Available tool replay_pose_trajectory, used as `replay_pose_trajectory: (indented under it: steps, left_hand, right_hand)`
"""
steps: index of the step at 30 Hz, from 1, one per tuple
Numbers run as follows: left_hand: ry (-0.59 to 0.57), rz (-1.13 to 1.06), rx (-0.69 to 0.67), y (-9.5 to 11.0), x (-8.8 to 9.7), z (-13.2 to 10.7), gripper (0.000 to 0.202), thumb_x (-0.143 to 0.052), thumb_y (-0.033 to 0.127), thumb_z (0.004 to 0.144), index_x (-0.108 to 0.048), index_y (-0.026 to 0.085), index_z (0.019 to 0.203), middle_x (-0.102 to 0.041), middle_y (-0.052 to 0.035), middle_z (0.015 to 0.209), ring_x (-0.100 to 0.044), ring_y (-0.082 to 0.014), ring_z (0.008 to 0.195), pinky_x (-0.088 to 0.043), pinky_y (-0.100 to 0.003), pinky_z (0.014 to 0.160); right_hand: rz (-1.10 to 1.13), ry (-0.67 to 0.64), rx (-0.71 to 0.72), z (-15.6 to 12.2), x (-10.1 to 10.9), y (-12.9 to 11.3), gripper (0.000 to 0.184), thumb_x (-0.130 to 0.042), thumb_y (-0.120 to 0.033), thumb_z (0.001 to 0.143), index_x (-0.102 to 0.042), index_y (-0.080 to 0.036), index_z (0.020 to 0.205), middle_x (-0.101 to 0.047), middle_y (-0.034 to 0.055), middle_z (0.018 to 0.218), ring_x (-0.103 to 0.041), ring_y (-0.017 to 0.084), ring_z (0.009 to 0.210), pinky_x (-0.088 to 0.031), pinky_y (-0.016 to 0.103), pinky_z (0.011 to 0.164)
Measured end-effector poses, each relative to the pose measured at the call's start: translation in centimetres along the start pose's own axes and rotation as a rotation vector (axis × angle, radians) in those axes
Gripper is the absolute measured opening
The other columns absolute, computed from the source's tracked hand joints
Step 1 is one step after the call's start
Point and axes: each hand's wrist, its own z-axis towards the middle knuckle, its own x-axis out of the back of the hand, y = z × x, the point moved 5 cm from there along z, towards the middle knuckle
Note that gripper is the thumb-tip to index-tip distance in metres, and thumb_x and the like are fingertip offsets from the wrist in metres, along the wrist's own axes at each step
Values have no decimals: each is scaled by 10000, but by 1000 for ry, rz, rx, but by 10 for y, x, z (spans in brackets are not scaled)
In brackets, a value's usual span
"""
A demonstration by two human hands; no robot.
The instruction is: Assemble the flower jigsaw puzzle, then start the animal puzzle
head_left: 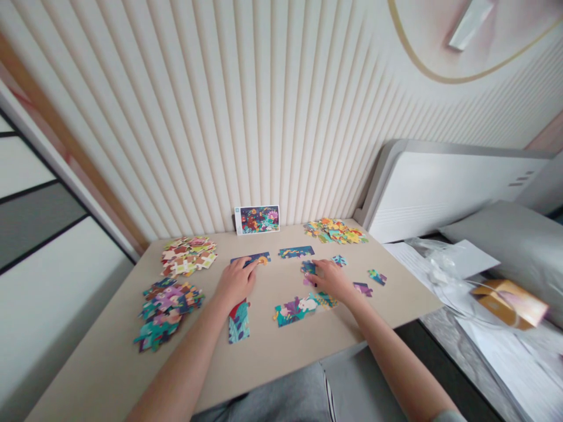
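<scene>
Beige desk (272, 357): jigsaw heaps (188, 256) lay at the left, with joined sections mid-desk.
Left grip (236, 282): lay flat, fingertips on a dark-blue joined section (250, 258); any hold could not be told.
Right grip (332, 280): curled over small blue pieces (308, 267), its hold hidden.
Behind: a picture card (257, 219) leaned against the wall panelling (220, 117).

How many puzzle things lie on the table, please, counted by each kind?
Heaps of puzzle pieces: 3
Joined puzzle sections: 4
Small puzzle pieces or clusters: 4 (one partly under the right hand)
Picture card: 1
Total: 12
</scene>
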Motion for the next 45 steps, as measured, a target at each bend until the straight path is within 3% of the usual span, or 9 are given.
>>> replay_pose_trajectory:
  steps: [6, 12, 16, 19, 24, 30, 35, 39, 45]
  left_hand:
    - [8, -23, 8, 3, 5, -1, 396, -483, 236, 972, -641, 285, 1331, -593, -94, 1343, -552, -270, 1204, -451, -426, 1017]
    - [16, -53, 17, 5, 7, -1, 424, -496, 227, 965, -617, 306, 1364, -590, -90, 1347, -525, -270, 1236, -429, -432, 1041]
    - [9, -62, 32, 5, 7, -2, 414, -507, 236, 968, -617, 307, 1360, -586, -86, 1351, -523, -264, 1235, -419, -423, 1048]
    - [20, -74, 32, 6, 7, -2, 405, -499, 234, 973, -619, 300, 1354, -582, -90, 1355, -523, -265, 1233, -416, -424, 1044]
    - [21, -54, 29, 7, 8, -2, 397, -490, 230, 975, -626, 286, 1344, -582, -96, 1350, -530, -270, 1217, -432, -430, 1014]
    - [16, -58, 44, 8, 9, -2, 385, -494, 236, 978, -637, 285, 1332, -592, -93, 1335, -525, -271, 1231, -426, -430, 1031]
    - [21, -76, 46, 8, 10, -3, 396, -494, 227, 975, -632, 297, 1339, -592, -94, 1330, -522, -274, 1230, -424, -441, 1038]
    - [23, -74, 47, 9, 12, -3, 390, -495, 232, 978, -628, 291, 1339, -588, -100, 1331, -528, -271, 1221, -431, -435, 1031]
    - [25, -65, 30, 10, 14, -3, 366, -478, 261, 994, -627, 289, 1327, -593, -104, 1310, -526, -267, 1226, -447, -422, 1010]
  right_hand:
    - [138, -36, 118, 11, -8, 4, 441, -673, -287, 868, -661, -216, 1302, -699, 107, 1213, -647, 272, 1099, -483, 396, 989]
    - [274, -11, 223, 17, -6, -6, 516, -554, -192, 901, -564, -243, 1414, -666, 105, 1276, -649, 233, 1102, -491, 408, 991]
    - [62, 30, 141, 17, -14, -21, 438, -621, -358, 923, -632, -230, 1342, -673, 132, 1233, -630, 277, 1107, -464, 422, 1000]
    - [7, -18, 144, 13, -22, -33, 508, -704, -462, 868, -648, -240, 1322, -668, 135, 1247, -595, 309, 1166, -441, 448, 1025]
    - [155, -74, 295, 19, -23, -46, 493, -651, -226, 882, -610, -209, 1373, -649, 130, 1299, -597, 261, 1202, -443, 402, 1068]
    - [272, -62, 430, 45, -26, -57, 479, -591, -147, 892, -619, -241, 1361, -654, 108, 1304, -607, 245, 1213, -460, 420, 1076]
    - [339, 31, 402, 86, -39, -63, 351, -533, -94, 878, -731, -207, 1145, -698, 93, 1140, -673, 210, 1030, -532, 365, 958]
    - [335, 53, 362, 118, -57, -67, 381, -528, -36, 816, -757, -210, 1068, -720, 78, 1083, -680, 203, 1000, -543, 366, 938]
    - [299, 20, 372, 129, -74, -72, 411, -521, 23, 765, -797, -207, 965, -724, 84, 1099, -672, 216, 1034, -514, 384, 993]
